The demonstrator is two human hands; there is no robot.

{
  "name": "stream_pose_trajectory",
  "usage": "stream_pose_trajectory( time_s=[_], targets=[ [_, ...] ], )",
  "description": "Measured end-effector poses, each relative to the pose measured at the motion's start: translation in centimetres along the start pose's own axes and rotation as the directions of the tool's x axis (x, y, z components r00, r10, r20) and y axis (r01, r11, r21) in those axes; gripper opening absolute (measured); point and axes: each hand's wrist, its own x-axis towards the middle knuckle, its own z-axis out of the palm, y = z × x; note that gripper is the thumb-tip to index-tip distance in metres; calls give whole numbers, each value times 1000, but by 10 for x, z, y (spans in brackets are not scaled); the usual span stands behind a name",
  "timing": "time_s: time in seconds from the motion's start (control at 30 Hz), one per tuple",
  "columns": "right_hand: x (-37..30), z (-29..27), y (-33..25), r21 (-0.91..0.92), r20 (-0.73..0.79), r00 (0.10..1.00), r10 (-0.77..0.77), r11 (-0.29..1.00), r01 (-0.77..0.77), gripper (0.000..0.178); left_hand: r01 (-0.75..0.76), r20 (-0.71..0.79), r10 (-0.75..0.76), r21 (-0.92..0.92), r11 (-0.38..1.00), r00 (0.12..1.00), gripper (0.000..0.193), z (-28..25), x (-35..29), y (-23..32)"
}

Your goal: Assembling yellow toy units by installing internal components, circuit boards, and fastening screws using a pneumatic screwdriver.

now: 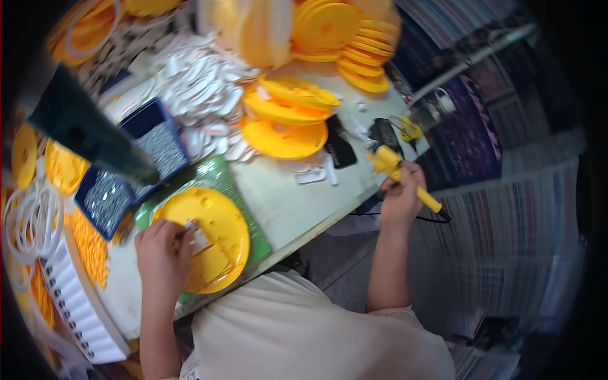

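Note:
My right hand [404, 189], out past the table's right edge, is closed round a yellow-handled soldering iron [430, 201] with a black cord at its rear end. The iron's tip is not visible; a yellow piece [385, 161] is at its front. My left hand [166, 246] is over a round yellow plastic shell [225, 221], its fingers bent and pinched at a small white part [200, 240]. Thin wires lie in the shell. Under the shell is a green bubble-wrap sheet [215, 171].
Blue bins [166, 117] of small metal pieces stand left, below a dark, blurred upright object [85, 123]. White plastic parts [199, 82] and yellow discs [285, 136] are heaped behind. A black phone-like slab [341, 144] lies right. Orange pieces [88, 247] and a white ribbed strip [79, 304] lie left.

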Motion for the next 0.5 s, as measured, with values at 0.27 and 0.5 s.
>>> stream_pose_trajectory(
  time_s=[0.27,0.5],
  targets=[
    [87,-100,-10,-66,-560,828,19,996,-67,22,-9,4,9,5,1000,1000,12,4,2,1],
    [124,-94,16,-105,-414,888,199,959,-263,28,44,32,-43,-11,999,999,9,7,1,-2]
  ],
)
